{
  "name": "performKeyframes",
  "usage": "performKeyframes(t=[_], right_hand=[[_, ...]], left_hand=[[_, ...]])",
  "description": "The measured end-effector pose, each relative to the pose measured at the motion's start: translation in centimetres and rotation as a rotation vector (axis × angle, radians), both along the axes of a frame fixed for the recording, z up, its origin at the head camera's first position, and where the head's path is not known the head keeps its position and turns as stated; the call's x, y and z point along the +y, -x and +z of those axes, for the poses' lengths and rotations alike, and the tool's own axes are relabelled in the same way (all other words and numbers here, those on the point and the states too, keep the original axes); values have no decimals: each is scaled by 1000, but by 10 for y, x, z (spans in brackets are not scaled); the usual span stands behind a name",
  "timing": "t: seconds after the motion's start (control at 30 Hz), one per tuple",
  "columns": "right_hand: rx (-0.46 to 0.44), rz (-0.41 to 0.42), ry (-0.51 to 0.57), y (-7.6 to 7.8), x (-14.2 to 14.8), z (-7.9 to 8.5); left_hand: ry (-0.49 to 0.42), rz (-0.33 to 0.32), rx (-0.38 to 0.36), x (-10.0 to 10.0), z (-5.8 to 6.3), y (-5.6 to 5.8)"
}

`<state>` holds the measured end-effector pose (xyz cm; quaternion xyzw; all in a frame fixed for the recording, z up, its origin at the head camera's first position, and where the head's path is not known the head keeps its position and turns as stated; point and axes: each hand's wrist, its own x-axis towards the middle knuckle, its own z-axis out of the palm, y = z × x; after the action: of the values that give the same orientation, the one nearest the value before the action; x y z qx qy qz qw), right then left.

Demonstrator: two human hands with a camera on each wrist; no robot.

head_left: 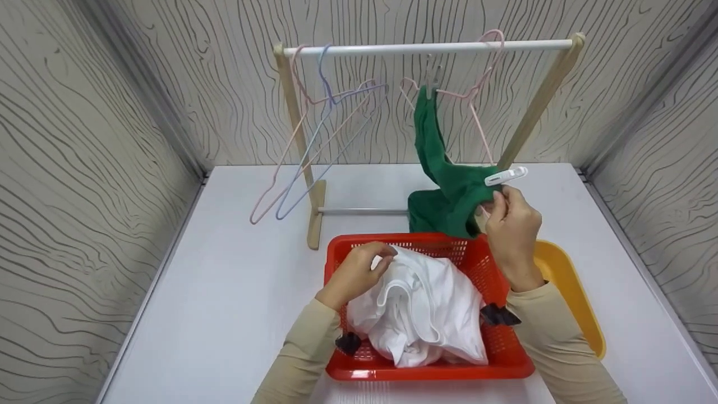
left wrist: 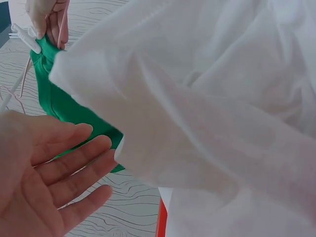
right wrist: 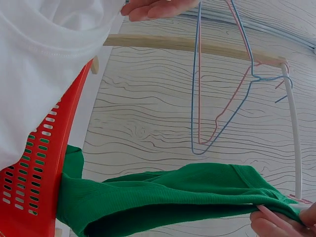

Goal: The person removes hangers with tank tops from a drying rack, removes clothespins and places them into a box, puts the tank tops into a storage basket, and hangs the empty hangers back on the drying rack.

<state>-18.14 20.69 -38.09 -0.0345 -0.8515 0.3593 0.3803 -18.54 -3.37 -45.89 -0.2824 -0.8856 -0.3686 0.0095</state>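
Right hand [head_left: 513, 224] pinches green garment [head_left: 449, 175] at near end of pink hanger [head_left: 474, 91], just beside white peg [head_left: 506, 176]. Garment lies left and far of hand, long axis running far-left to second peg [head_left: 429, 84]. Left hand [head_left: 359, 270] farther off, fingers loosely spread, holding nothing, by white cloth [head_left: 457, 306].

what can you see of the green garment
The green garment is matte, soft-looking cloth with ribbed bands, rumpled and hung on a pink hanger. One clothespin grips its far upper end; a second clothespin sits at its near side, where the right hand pinches it. Its lower part hangs beyond the red basket.
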Motion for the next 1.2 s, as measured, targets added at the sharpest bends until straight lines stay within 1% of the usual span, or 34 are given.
performKeyframes(t=[0.17,0.3,0.4,0.47,0.6,0.67,0.7,0.83,0.87,0.9,0.93,0.97,1.03,1.13,1.2], right_hand=[[9,11,46,-2,-1,2],[27,33,67,-6,-3,4],[22,49,77,-9,-5,6],[10,54,90,-11,-7,7],[-12,53,122,-16,-11,11],[-17,48,133,-17,-14,11],[-17,44,137,-18,-15,12],[-16,23,142,-19,-18,11],[-15,21,143,-20,-19,11],[-15,22,146,-20,-20,11],[-17,24,148,-20,-20,10],[-17,30,152,-20,-20,10],[-20,38,158,-21,-21,10],[-25,48,165,-22,-21,10],[-28,53,168,-22,-21,10]], left_hand=[[15,-9,-22,7,3,2],[-11,-47,-40,12,4,9],[-44,-80,-89,15,4,16],[-56,-98,-104,18,5,20],[-63,-106,-122,23,5,25],[-84,-96,-173,26,7,26],[-103,-86,-217,28,7,27],[-194,-29,-461,31,11,30],[-207,-16,-508,30,11,30],[-205,-2,-542,29,12,31],[-201,1,-560,27,12,31],[-184,1,-563,25,12,31],[-130,-14,-542,20,13,29],[-38,-88,-530,14,14,23],[34,-160,-563,13,15,19]])
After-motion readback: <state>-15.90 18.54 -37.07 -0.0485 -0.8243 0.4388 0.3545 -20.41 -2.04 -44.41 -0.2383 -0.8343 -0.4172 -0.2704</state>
